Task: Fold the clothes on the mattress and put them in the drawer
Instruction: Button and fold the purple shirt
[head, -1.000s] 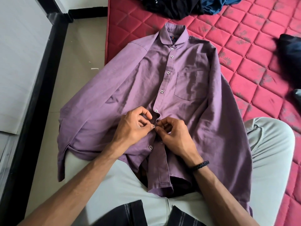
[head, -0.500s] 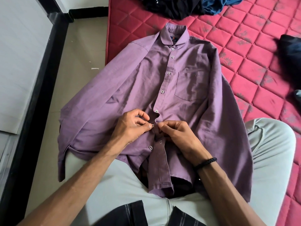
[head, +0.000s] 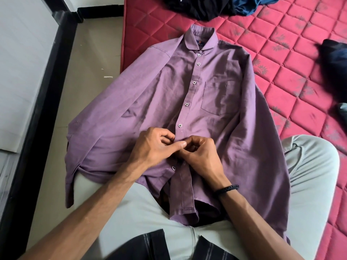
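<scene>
Sitting with our legs in pale trousers (head: 309,184) at the near edge, we have the purple shirt (head: 216,102) spread face up across our lap, its collar resting farther off on the red quilted mattress (head: 281,59) and its one sleeve draped over the beige floor (head: 90,72) beside the mattress. Our left hand (head: 150,147) and right hand (head: 201,154) meet at the shirt's front strip, both with fingers curled, pinching the cloth between thumb and fingers just below the fastened buttons. A black band (head: 227,188) circles our right wrist. Beyond the collar, a heap of dark and blue clothes (head: 216,6) lies on the mattress, with another dark garment (head: 336,62) at the right edge.
</scene>
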The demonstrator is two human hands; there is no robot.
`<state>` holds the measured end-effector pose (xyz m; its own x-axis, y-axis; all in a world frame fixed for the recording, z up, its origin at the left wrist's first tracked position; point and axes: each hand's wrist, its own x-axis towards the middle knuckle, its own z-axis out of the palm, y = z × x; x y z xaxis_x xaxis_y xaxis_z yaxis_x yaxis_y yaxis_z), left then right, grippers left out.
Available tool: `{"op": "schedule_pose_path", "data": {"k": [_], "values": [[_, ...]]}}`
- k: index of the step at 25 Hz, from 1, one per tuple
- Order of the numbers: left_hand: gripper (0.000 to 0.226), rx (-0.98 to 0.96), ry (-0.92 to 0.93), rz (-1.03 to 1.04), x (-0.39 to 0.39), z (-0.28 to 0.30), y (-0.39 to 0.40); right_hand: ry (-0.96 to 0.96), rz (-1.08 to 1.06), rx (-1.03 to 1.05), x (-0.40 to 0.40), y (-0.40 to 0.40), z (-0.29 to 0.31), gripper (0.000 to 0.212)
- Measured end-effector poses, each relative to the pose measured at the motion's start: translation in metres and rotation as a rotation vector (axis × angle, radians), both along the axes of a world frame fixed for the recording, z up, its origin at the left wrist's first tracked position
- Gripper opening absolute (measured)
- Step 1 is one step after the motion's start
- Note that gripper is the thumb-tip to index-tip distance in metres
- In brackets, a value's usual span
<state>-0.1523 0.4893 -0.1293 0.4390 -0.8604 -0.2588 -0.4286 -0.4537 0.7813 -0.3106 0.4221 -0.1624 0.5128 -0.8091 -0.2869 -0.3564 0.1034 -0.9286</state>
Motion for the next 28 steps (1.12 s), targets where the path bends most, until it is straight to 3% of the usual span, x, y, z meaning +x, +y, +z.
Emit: {"op": "schedule_pose_path", "data": {"k": [2, 6, 13, 18, 22, 25, 28], "values": [[0.010, -0.028, 0.053, -0.002, 0.000, -0.001, -0.001, 0.039, -0.022, -0.039, 0.002, 0.003, -0.001, 0.013], [0.006, -0.066, 0.144, 0.049, 0.004, -0.008, -0.003, 0.027, -0.065, -0.042, 0.006, 0.005, 0.001, 0.015], [0.009, -0.150, 0.071, 0.065, 0.004, -0.008, -0.008, -0.017, -0.105, -0.008, 0.011, 0.002, 0.008, 0.015], [0.013, -0.267, -0.055, 0.111, 0.008, 0.000, -0.046, 0.187, -0.185, -0.412, 0.028, -0.023, 0.029, 0.017], [0.012, -0.335, -0.014, 0.149, 0.017, -0.010, -0.097, 0.190, -0.189, -0.508, 0.039, -0.071, 0.028, 0.022], [0.010, -0.311, 0.088, 0.194, 0.016, -0.043, -0.112, 0.194, -0.126, -0.353, 0.036, -0.095, 0.004, 0.023], [0.012, -0.278, 0.124, 0.145, 0.017, -0.061, -0.112, 0.008, -0.115, -0.007, 0.033, -0.107, -0.014, 0.017]]}}
